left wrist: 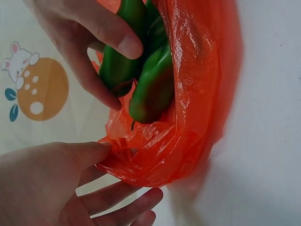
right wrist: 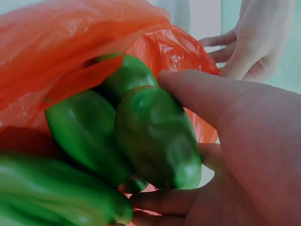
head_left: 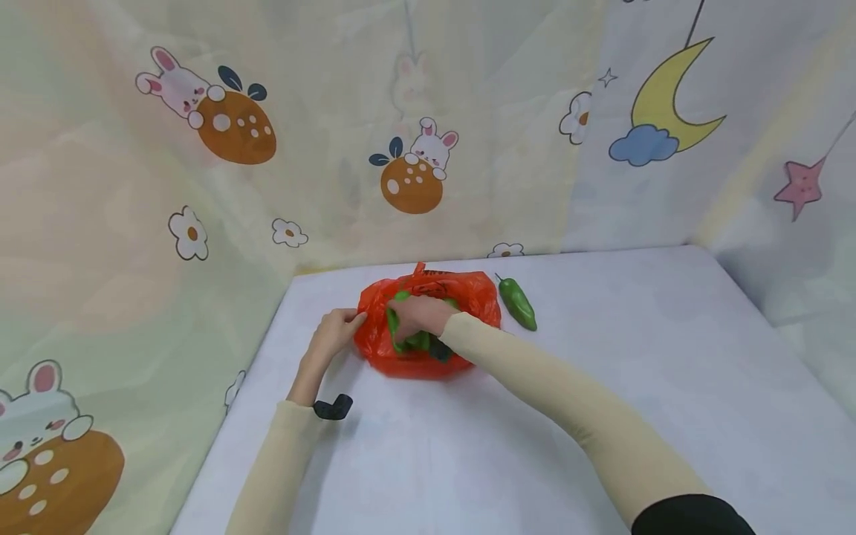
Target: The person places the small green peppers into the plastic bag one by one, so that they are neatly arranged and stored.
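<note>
A crinkled red plastic bag (head_left: 478, 294) lies open on the table with several green peppers (right wrist: 87, 134) inside. My left hand (head_left: 331, 336) pinches the bag's left rim between thumb and fingers, as the left wrist view shows. Reaching into the bag's mouth, my right hand (head_left: 421, 313) grips one green pepper (right wrist: 157, 136), thumb on one side and fingers on the other. In the left wrist view another pepper (left wrist: 153, 89) lies right beside the gripped one. Outside the bag, to its right, a single long green pepper (head_left: 517, 303) with a stem rests on the table.
A white cloth covers the table (head_left: 635, 357). Behind it and along the sides hangs a patterned curtain (head_left: 334, 148) with rabbits, flowers and a moon. Dark bands sit on both wrists, and a black object (head_left: 692, 514) shows at the right sleeve.
</note>
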`<state>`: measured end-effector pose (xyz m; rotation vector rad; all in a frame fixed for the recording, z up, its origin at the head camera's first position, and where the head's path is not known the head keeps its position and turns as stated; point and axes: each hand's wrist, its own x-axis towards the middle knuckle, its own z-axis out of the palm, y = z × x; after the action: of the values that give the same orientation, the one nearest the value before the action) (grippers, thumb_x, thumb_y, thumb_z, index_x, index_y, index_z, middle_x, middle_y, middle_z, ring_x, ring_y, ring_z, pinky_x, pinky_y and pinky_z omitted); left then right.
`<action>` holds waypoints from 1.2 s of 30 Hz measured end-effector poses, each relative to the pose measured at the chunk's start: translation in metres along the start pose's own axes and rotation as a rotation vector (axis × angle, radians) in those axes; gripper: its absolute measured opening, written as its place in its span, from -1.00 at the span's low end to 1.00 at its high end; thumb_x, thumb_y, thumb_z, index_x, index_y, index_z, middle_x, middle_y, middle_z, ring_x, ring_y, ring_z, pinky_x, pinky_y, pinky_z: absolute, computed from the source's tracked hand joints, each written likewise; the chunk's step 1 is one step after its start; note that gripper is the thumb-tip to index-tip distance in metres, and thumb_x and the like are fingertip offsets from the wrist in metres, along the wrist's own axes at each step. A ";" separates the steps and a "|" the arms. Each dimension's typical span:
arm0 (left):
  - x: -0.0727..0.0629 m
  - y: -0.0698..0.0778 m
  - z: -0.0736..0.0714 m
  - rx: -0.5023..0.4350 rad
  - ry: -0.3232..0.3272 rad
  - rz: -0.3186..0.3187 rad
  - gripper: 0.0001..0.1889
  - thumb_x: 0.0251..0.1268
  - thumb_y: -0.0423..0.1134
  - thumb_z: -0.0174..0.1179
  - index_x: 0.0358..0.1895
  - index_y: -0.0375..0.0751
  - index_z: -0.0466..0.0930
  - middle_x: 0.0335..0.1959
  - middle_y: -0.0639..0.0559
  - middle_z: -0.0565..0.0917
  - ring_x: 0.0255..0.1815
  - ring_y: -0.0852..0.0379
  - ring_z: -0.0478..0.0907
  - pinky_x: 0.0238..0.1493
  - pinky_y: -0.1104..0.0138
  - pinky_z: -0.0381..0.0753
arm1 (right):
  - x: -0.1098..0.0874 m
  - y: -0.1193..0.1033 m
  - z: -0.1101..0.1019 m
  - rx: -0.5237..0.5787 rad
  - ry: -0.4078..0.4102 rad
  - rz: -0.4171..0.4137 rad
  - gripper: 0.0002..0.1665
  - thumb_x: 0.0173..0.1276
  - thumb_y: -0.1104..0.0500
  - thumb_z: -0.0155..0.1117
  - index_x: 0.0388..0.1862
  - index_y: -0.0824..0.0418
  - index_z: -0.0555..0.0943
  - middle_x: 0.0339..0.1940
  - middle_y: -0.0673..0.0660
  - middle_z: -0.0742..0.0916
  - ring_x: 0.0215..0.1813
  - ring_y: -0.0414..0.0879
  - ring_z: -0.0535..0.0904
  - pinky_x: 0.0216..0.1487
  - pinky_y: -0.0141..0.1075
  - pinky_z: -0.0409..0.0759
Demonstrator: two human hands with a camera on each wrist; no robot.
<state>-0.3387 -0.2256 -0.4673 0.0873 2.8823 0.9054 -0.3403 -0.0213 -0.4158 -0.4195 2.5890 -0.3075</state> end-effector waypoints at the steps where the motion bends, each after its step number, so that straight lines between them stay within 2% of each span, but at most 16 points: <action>1: 0.000 0.000 0.000 0.002 -0.001 0.002 -0.55 0.54 0.02 0.05 0.24 -0.22 0.62 -0.26 -0.10 0.70 -0.24 0.02 0.51 -0.25 0.32 0.48 | 0.001 0.001 -0.001 -0.009 -0.005 -0.002 -0.08 0.32 -0.13 0.35 0.58 -0.19 0.16 0.16 0.08 0.59 0.06 0.00 0.51 0.04 -0.07 0.62; 7: 0.002 0.001 -0.003 0.009 0.000 0.001 -0.55 0.55 0.01 0.04 0.23 -0.24 0.62 -0.23 -0.12 0.70 -0.23 0.01 0.51 -0.25 0.32 0.47 | 0.002 0.002 -0.009 -0.034 -0.032 -0.019 -0.06 0.36 -0.20 0.31 0.63 -0.21 0.10 0.39 0.05 0.50 0.23 -0.03 0.45 0.26 0.03 0.57; 15: 0.003 0.003 -0.002 0.003 0.002 0.007 -0.57 0.55 0.01 0.04 0.21 -0.22 0.64 -0.31 -0.10 0.68 -0.27 0.01 0.51 -0.27 0.32 0.47 | -0.002 0.004 -0.017 -0.032 -0.072 -0.010 -0.05 0.37 -0.24 0.29 0.63 -0.26 0.08 0.48 0.03 0.44 0.33 -0.03 0.40 0.38 0.07 0.48; 19: 0.001 0.002 -0.001 0.000 0.003 0.000 -0.56 0.54 0.01 0.05 0.21 -0.23 0.63 -0.24 -0.12 0.71 -0.24 0.01 0.52 -0.23 0.32 0.50 | -0.005 0.005 -0.019 -0.034 -0.082 -0.013 -0.05 0.37 -0.26 0.28 0.63 -0.26 0.08 0.52 0.05 0.40 0.40 0.00 0.36 0.41 0.09 0.44; 25: -0.001 -0.002 -0.001 0.015 0.005 -0.020 -0.54 0.54 0.02 0.04 0.21 -0.26 0.63 -0.17 -0.15 0.71 -0.19 -0.02 0.52 -0.20 0.28 0.51 | -0.010 0.007 -0.020 -0.046 -0.098 -0.023 -0.08 0.39 -0.27 0.25 0.63 -0.30 0.08 0.51 0.06 0.40 0.37 0.00 0.36 0.37 0.07 0.48; 30: 0.000 -0.001 0.000 0.020 0.013 -0.006 -0.54 0.54 0.02 0.04 0.18 -0.27 0.64 -0.17 -0.16 0.71 -0.18 -0.04 0.51 -0.20 0.26 0.51 | -0.022 0.013 -0.022 -0.050 -0.056 -0.046 -0.08 0.38 -0.25 0.28 0.62 -0.29 0.10 0.49 0.07 0.43 0.35 -0.01 0.38 0.30 0.04 0.53; 36: 0.002 0.002 0.000 0.025 0.019 0.009 -0.56 0.54 0.00 0.04 0.16 -0.27 0.66 -0.23 -0.15 0.70 -0.22 -0.02 0.50 -0.26 0.29 0.46 | -0.036 0.020 -0.034 -0.021 -0.063 -0.053 -0.05 0.35 -0.22 0.32 0.62 -0.29 0.11 0.52 0.02 0.41 0.40 -0.02 0.35 0.26 0.07 0.57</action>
<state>-0.3407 -0.2234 -0.4667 0.0946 2.9132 0.8768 -0.3318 0.0143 -0.3771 -0.4978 2.5244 -0.2814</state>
